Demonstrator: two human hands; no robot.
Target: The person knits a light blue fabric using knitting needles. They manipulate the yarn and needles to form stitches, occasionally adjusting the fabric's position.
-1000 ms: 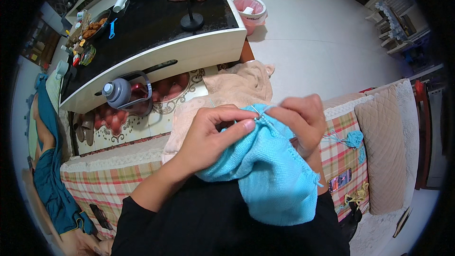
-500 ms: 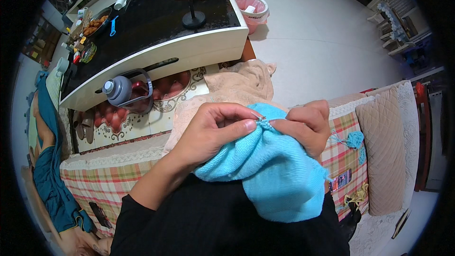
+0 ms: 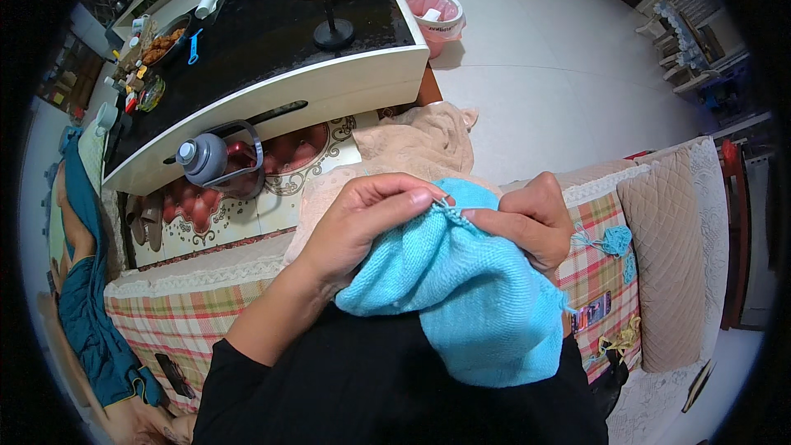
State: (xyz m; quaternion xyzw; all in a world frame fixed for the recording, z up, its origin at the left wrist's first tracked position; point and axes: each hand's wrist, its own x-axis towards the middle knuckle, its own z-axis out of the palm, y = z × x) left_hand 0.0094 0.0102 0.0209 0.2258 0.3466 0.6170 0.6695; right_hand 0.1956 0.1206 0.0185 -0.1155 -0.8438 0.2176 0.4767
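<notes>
A light-blue piece of knitting (image 3: 486, 313) hangs over my lap, its upper edge gathered between my hands. My left hand (image 3: 367, 214) pinches the left part of that edge between thumb and fingers. Closed on the same edge a little to the right, my right hand (image 3: 535, 222) has its thumb pointing in toward the stitches. A row of loops shows between the two sets of fingertips. Something thin and shiny seems to run through the loops, too small to make out fully.
Beside me on the plaid sofa cover (image 3: 222, 313) lie a blue yarn bundle (image 3: 616, 241) and a phone (image 3: 592, 313). Ahead stands a black-topped table (image 3: 264, 33) with a phone stand (image 3: 333, 33); a grey jug (image 3: 206, 156) is below its edge. Another person's legs (image 3: 78, 222) are at far left.
My left thumb and fingertips have shifted slightly up and left along the edge, baring more loops. My right hand has barely moved and keeps its grip.
</notes>
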